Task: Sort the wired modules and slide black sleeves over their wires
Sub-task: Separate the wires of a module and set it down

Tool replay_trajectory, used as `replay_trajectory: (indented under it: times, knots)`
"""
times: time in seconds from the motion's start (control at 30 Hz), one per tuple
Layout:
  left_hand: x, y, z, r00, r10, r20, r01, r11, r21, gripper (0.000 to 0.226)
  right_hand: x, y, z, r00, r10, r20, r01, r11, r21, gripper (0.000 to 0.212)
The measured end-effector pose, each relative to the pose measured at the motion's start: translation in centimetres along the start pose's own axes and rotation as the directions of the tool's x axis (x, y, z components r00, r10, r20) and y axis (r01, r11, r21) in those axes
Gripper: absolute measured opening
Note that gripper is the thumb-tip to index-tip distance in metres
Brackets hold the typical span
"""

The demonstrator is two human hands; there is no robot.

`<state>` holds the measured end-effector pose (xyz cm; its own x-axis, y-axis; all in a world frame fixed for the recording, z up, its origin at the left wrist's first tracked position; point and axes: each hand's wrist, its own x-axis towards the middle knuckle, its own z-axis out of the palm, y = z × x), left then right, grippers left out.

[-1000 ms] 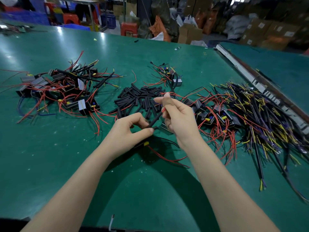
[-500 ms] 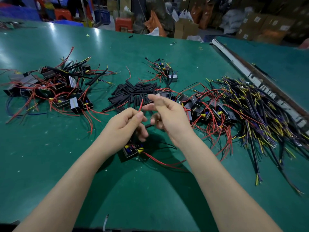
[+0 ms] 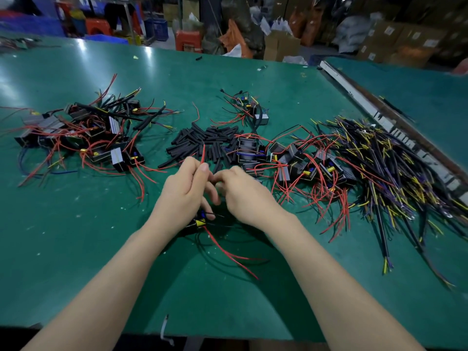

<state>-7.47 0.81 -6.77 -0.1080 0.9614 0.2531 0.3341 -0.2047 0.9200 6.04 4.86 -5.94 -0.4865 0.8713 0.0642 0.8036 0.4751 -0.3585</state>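
Hands have drawn closer; left hand (image 3: 183, 188) fingers pinch red wire (image 3: 203, 153), right hand (image 3: 243, 192) fingers curled, grip unclear.

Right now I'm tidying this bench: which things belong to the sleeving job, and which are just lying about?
Job:
left hand pinching red wire
right hand
module
black sleeves

Lying about:
loose wire bundle
cardboard boxes
red stool

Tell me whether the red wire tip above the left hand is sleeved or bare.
Bare: the red wire tip sticks up uncovered from the left hand pinching it. Any sleeve lower down is hidden by the fingers.
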Motion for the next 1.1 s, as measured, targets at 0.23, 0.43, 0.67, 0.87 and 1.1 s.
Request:
replay_trajectory:
  times: [0.23, 0.43, 0.67, 0.87, 1.1]
  knots:
    - [0.1, 0.9, 1.5, 0.976, -0.087, -0.201, 0.071, 0.994, -0.085, 0.024, -4.5, 4.0, -3.1, 0.974, 0.146, -0.17, 0.007, 0.74, 0.673, 0.014]
    - [-1.7, 2.7, 5.9, 0.961, -0.203, -0.189, 0.148, 0.952, -0.27, 0.025, -7.4, 8.2, -5.4, 0.868, 0.419, -0.266, 0.067, 0.432, 0.899, 0.011]
    - [-2.9, 3.9, 9.4, 0.963, -0.193, -0.19, 0.159, 0.97, -0.183, 0.013, -9.1, 11.0, -6.2, 0.777, 0.526, -0.346, 0.16, 0.366, 0.917, 0.016]
    - [-4.6, 5.9, 9.5, 0.892, 0.039, -0.451, 0.015, 0.993, 0.116, 0.067, -9.5, 11.2, -6.2, 0.765, 0.472, -0.439, 0.197, 0.476, 0.857, 0.03]
    - [-5.7, 8.3, 12.8, 0.803, 0.522, 0.287, -0.565, 0.515, 0.645, 0.032, -9.4, 10.9, -5.1, 0.825, 0.422, -0.377, 0.154, 0.474, 0.867, 0.02]
